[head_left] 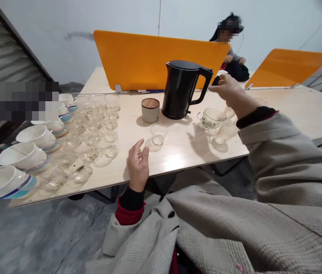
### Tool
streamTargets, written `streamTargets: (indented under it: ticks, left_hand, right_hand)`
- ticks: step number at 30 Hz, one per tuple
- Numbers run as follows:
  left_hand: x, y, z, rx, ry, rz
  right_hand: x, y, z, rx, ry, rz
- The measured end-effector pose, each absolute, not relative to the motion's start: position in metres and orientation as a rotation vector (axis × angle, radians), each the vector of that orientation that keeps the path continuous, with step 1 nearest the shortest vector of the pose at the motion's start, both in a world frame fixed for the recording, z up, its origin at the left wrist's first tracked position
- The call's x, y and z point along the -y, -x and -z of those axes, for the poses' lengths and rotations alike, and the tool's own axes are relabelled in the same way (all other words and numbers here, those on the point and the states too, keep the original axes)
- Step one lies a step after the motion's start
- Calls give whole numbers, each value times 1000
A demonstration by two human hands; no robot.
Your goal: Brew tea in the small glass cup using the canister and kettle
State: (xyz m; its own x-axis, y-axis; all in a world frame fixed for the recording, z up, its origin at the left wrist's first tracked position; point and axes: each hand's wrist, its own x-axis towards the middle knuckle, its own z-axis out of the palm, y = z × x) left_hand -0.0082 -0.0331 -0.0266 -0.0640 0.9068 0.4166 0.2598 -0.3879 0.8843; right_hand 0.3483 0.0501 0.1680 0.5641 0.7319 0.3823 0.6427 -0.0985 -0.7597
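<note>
My left hand (138, 165) hangs at the table's front edge with fingers loosely bent and apart, nothing in it. Just beyond its fingertips stands a clear plastic cup (159, 136). My right hand (228, 90) is raised over the table, right of the black electric kettle (179, 89), fingers drawn together. Something small and white (221, 72) shows at its fingertips, too unclear to name. Below that hand are a glass cup with dark leafy bits or print (211, 118) and more clear plastic cups (226, 133). A pale canister with a brown lid (150, 111) stands left of the kettle.
Rows of clear plastic cups (92, 140), some with dark bits inside, fill the table's left part. White bowls or paper cups with blue bands (20, 156) line the left edge. Orange dividers (138, 61) stand behind. Another person (231, 57) sits beyond them.
</note>
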Motion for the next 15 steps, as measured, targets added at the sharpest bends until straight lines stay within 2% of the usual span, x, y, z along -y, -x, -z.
streamTargets:
  ticks: [4,9,15]
  left_hand:
    - [33,8,27,-1274,-1652,-1468]
    - [31,7,27,-1323,-1737,-1458]
    - [28,5,31,-1429,-1958,-1383]
  right_hand:
    - [27,-345,-167,1204,1729,-138]
    - [108,-345,-109,1266,1559,139]
    - [119,-363,-50,1183,1585,447]
